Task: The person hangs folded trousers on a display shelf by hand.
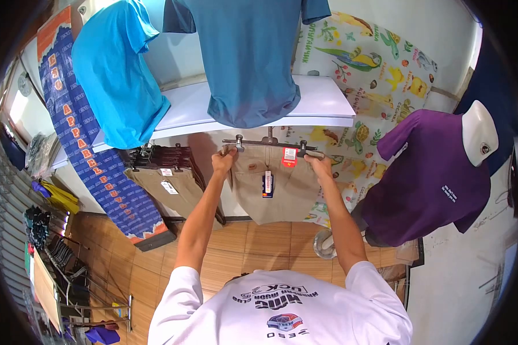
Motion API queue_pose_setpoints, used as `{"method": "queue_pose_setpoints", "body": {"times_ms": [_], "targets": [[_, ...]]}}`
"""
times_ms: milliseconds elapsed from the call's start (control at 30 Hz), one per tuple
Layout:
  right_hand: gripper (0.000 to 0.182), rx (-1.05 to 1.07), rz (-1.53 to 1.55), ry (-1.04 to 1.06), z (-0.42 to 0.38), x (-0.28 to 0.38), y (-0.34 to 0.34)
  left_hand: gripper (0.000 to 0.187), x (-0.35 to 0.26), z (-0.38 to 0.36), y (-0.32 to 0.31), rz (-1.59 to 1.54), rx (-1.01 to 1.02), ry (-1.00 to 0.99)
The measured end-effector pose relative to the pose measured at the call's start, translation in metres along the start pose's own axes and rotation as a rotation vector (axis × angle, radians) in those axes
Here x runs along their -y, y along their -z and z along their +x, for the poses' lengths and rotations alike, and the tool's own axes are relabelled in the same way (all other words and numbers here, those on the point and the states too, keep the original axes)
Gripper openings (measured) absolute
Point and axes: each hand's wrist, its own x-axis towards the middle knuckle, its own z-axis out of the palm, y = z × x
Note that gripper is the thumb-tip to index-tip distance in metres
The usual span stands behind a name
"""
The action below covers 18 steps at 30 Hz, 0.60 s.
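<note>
A pair of khaki pants (275,198) hangs from a dark clip hanger (269,143) below the shelf. My left hand (224,162) is closed on the waistband at its left corner, beside one hanger clip. At the opposite corner my right hand (321,167) grips the waistband, close to the other clip. A red and white tag (290,157) is at the waistband, and a dark blue hang tag (267,184) dangles lower down. Both arms are stretched forward. The length of the pants' legs cannot be made out.
More pants (175,187) hang in a row to the left. Above, a white shelf (322,102) carries a teal T-shirt (253,63) and a bright blue T-shirt (112,75). A mannequin in a purple shirt (426,178) stands at right, a lettered banner (86,138) at left.
</note>
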Motion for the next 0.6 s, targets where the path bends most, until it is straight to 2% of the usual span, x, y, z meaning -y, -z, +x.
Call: {"method": "queue_pose_setpoints", "body": {"times_ms": [133, 267, 333, 467, 533, 567, 600], "targets": [[0.033, 0.008, 0.023, -0.033, 0.004, -0.016, -0.004, 0.041, 0.008, 0.002, 0.0, 0.028, 0.002, 0.044], [0.034, -0.013, 0.02, -0.013, -0.005, -0.017, -0.008, 0.037, 0.017, 0.005, -0.002, 0.099, -0.037, 0.023], [0.034, -0.074, 0.006, 0.052, 0.01, -0.049, -0.009, 0.035, 0.018, 0.002, 0.002, 0.241, -0.017, -0.043], [0.032, -0.016, -0.044, 0.038, 0.029, -0.093, 0.001, 0.035, 0.068, 0.016, 0.001, 0.304, -0.022, -0.044], [0.026, -0.022, -0.368, -0.044, 0.038, -0.108, 0.006, 0.038, 0.069, 0.007, 0.005, 0.309, 0.046, -0.043], [0.026, -0.017, -0.368, -0.034, 0.049, -0.135, 0.008, 0.038, 0.073, 0.005, 0.006, 0.304, 0.036, -0.046], [0.023, -0.077, -0.237, 0.063, 0.064, -0.172, 0.012, 0.037, 0.079, 0.004, 0.005, 0.317, 0.01, -0.074]]}}
